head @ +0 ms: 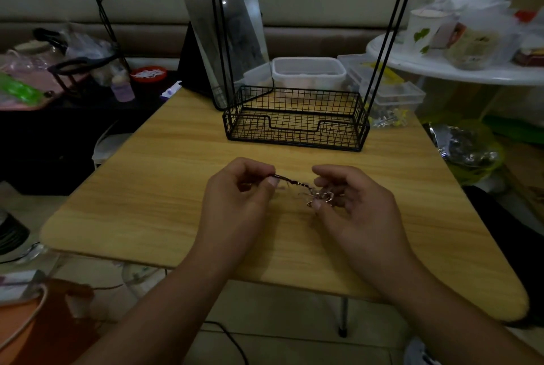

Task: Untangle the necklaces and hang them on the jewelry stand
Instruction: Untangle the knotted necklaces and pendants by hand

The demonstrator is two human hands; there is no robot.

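Both hands work above the near half of the wooden bench. Left hand pinches the dark end of the tangled necklaces between thumb and fingers; right hand grips the silvery knot. Behind the necklaces stands the black wire jewelry stand, its hooks bare.
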